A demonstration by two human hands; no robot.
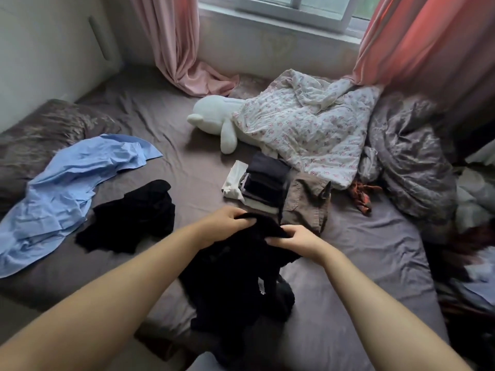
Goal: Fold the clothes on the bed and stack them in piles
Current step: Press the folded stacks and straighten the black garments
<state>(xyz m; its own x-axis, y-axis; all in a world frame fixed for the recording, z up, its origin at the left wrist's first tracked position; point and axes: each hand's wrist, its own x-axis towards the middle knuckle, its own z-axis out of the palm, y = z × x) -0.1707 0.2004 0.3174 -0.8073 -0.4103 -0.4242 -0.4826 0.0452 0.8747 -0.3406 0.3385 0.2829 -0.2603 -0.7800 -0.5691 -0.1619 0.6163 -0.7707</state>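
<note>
A: Grip first. What did the hands have?

B: Both pinched the top edge of one black garment (pixel 235 266). Left hand (pixel 227 219) had fingers curled over the bunched hem or collar, couldn't tell which. Right hand (pixel 297 239) pinched the same edge just beside it. The rest of the cloth hung crumpled down toward the near edge of the bed (pixel 361 263). Not yet spread, no fold in it.

A: So mid-task. What counted as done?

B: One pile (pixel 263 183) stood just beyond the hands, about mid-bed: dark folded pieces on lighter ones, a white folded piece at its left side. A brown shirt (pixel 308 203) lay touching the pile's right side, roughly flattened, collar showing. Whether that one was finished I couldn't say.

A: And left?

B: A second black garment (pixel 131 218) lay loose to the left of the held one. A blue shirt (pixel 72 194) sprawled unfolded along the left edge, partly over a pillow (pixel 45 129). A small red-orange scrap (pixel 361 196) lay right of the brown shirt. More loose cloth sat blurred at the right edge; too smeared to count.

A: Judgement?

B: Perhaps halfway. One pile up, at least three pieces visibly unfolded, counting the one in hand.

A: Anything else?

B: A flowered quilt (pixel 308 129) and a white stuffed toy (pixel 217 121) lay near the far edge, under the window.
</note>
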